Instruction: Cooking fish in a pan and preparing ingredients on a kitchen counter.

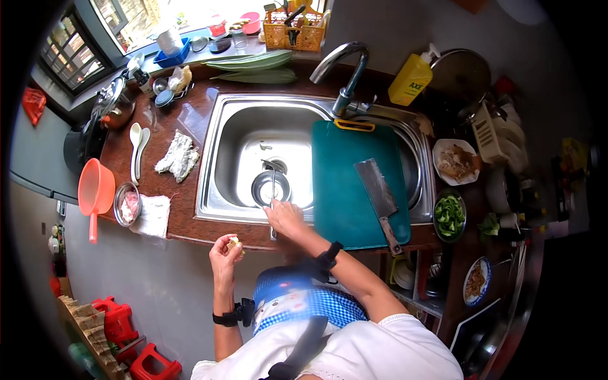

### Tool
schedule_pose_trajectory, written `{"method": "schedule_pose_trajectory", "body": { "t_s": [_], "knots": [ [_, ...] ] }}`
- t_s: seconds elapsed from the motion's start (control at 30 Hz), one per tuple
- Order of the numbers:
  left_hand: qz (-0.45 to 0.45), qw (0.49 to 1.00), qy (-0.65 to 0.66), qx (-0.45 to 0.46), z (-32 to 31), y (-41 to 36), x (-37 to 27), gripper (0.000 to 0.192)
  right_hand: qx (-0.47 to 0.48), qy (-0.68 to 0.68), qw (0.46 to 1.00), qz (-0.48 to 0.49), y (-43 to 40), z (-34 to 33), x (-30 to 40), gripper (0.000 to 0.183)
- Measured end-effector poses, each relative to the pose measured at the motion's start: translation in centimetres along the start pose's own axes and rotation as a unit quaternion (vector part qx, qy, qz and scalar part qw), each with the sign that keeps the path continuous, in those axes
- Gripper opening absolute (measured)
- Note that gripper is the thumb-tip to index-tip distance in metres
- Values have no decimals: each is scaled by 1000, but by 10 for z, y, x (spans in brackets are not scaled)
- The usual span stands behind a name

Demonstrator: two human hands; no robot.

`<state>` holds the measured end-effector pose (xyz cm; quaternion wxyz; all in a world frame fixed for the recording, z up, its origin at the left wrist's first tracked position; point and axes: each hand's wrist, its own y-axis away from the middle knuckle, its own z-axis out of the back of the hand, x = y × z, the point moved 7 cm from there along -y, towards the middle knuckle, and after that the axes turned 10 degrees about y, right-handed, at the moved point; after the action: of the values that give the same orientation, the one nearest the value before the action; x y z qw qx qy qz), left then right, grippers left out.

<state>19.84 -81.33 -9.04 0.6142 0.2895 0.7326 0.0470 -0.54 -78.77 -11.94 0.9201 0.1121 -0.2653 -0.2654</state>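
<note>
My left hand [225,252] holds a small pale yellowish piece of food [233,244], perhaps ginger, between thumb and fingers in front of the counter edge. Over the sink's front rim, my right hand [286,219] grips a thin metal utensil [273,187], whose far end lies over a small steel bowl [270,188] in the steel sink [237,142]. To the right of this hand, a green cutting board [337,190] spans part of the sink. A cleaver [376,187] rests on the board, its handle reaching past the front edge.
Left on the counter are a crumpled cloth [178,156], two white spoons [136,142], a bowl of raw meat [128,204] and a pink ladle [96,185]. A curved faucet [351,71] stands behind the sink. Chopped greens [449,215] and a white plate of food [456,162] sit at right.
</note>
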Motion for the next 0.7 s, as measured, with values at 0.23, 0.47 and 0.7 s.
{"method": "schedule_pose_trajectory", "body": {
  "t_s": [0.23, 0.47, 0.7],
  "knots": [
    [-29, 994, 11, 104, -64, -9, -19, 28, -256, 57, 962, -72, 78, 111, -118, 25],
    [22, 976, -32, 214, -150, 2, -4, 27, -194, 145, 953, -180, 137, 108, -239, 51],
    [78, 952, -49, 292, -268, 1, 80, 26, -210, 17, 971, -115, 137, 116, -247, 34]
  ]
}}
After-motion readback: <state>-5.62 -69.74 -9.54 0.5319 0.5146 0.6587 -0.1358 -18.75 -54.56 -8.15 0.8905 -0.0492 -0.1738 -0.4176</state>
